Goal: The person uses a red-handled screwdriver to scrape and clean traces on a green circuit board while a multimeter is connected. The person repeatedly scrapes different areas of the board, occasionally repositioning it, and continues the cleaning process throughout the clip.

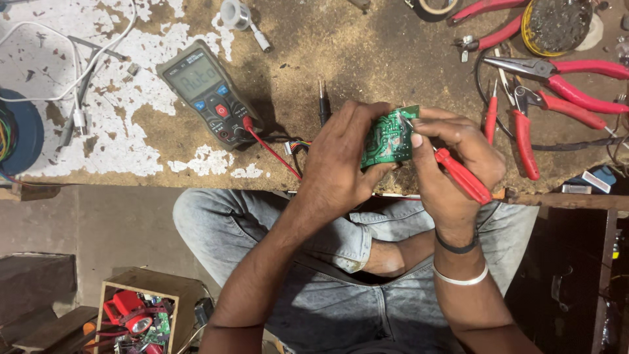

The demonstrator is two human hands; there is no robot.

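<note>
Fingers of our left hand [341, 160] clamp the green circuit board [386, 141] above the bench edge, our right hand [452, 164] pinches the red-handled probe [462, 176] — we keep its tip steady on one joint.

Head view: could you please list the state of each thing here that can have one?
Green circuit board: held up off the bench in the left hand.
Red-handled tool: gripped in the right hand, tip on the board.
Multimeter: lying flat, display lit, red lead plugged in.
Red pliers: lying on the bench, unheld.
</note>
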